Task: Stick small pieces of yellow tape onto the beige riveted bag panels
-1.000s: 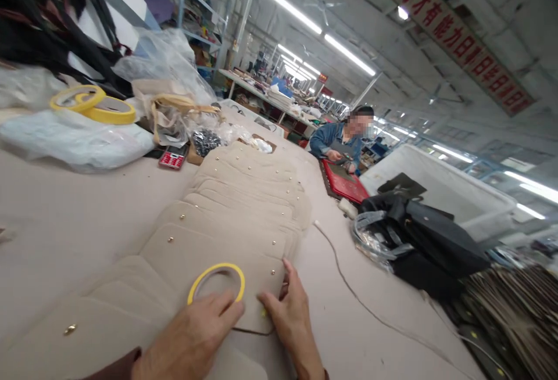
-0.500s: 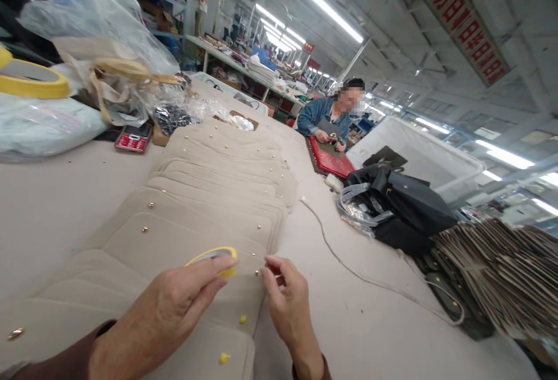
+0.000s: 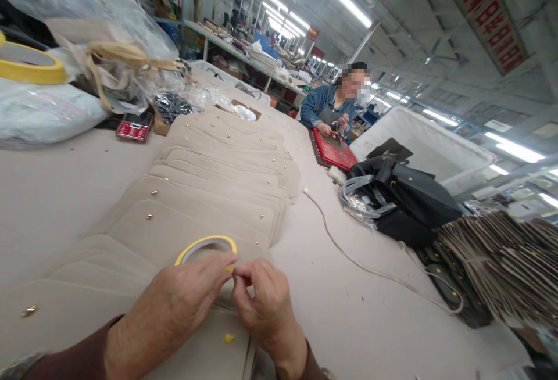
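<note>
A roll of yellow tape [image 3: 188, 250] is tilted in my left hand [image 3: 170, 301], gripped between the thumb and the straight fingers. My right hand [image 3: 267, 301] pinches at the near edge of the roll, right beside the left fingertips. The bit of tape between those fingers is mostly hidden. Under both hands lie overlapping beige panels [image 3: 204, 214], fanned out in a long row, with gold metal studs [image 3: 149, 217] on them. On the nearest panel sits a small yellow piece of tape [image 3: 229, 338], just below my hands.
Another yellow tape roll [image 3: 32, 72] rests on a plastic-wrapped bundle at left, near a red phone [image 3: 134, 127]. To the right are a cord [image 3: 344, 265], a black bag [image 3: 410, 208] and stacked dark panels [image 3: 492, 264]. A co-worker [image 3: 322, 107] works at a red board [image 3: 333, 153].
My right hand has moved left from the panel's edge to the tape roll and now meets my left fingertips. The roll shows more of its ring. The co-worker's hand has risen.
</note>
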Action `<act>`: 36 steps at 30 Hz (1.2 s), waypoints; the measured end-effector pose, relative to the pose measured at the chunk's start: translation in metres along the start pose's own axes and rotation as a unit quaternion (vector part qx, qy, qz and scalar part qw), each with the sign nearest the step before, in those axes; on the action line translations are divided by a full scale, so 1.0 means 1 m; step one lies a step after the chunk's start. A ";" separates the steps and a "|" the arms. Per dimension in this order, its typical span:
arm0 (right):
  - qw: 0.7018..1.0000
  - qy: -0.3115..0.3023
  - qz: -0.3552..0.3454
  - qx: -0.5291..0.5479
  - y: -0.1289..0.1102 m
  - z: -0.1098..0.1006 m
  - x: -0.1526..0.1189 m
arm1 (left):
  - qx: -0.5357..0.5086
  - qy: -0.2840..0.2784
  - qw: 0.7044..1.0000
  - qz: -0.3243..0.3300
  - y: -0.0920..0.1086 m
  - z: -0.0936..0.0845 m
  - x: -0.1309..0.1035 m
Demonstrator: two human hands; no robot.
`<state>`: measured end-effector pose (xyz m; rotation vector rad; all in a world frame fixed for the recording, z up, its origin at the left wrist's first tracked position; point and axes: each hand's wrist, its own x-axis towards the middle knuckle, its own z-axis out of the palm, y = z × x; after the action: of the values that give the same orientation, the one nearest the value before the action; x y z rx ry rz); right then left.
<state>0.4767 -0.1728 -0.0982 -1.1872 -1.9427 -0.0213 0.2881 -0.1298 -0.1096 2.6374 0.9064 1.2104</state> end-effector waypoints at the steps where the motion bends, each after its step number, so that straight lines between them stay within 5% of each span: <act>1: 1.000 0.008 -0.002 -0.011 -0.001 0.001 -0.001 | -0.011 -0.011 1.000 -0.002 0.001 -0.001 0.001; 5: 0.998 0.057 0.006 -0.012 -0.006 0.004 -0.003 | -0.024 -0.062 0.998 -0.018 0.003 -0.002 0.005; 8: 0.988 0.069 0.123 0.061 -0.011 0.003 -0.003 | 0.001 -0.067 0.998 -0.006 0.005 0.003 0.008; 13: 0.858 0.059 0.432 0.271 0.001 -0.006 0.000 | -0.002 0.002 1.000 0.030 0.020 0.006 0.021; 19: 0.785 0.024 0.538 0.305 0.038 -0.022 -0.007 | 0.047 -0.058 0.996 0.041 0.013 0.009 0.020; 26: 0.801 -0.032 0.539 0.257 0.048 -0.010 -0.017 | 0.107 -0.229 0.967 0.011 -0.001 0.036 -0.002; 31: 0.834 -0.082 0.503 0.214 0.051 -0.008 -0.018 | 0.088 -0.257 0.962 -0.011 0.002 0.033 -0.001; 36: 0.898 -0.092 0.408 0.134 0.047 -0.006 -0.016 | 0.074 -0.270 0.960 -0.025 0.003 0.032 0.000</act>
<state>0.5184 -0.1613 -0.1228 -1.7593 -1.3915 0.7961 0.3123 -0.1275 -0.1299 2.8047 0.9693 0.3744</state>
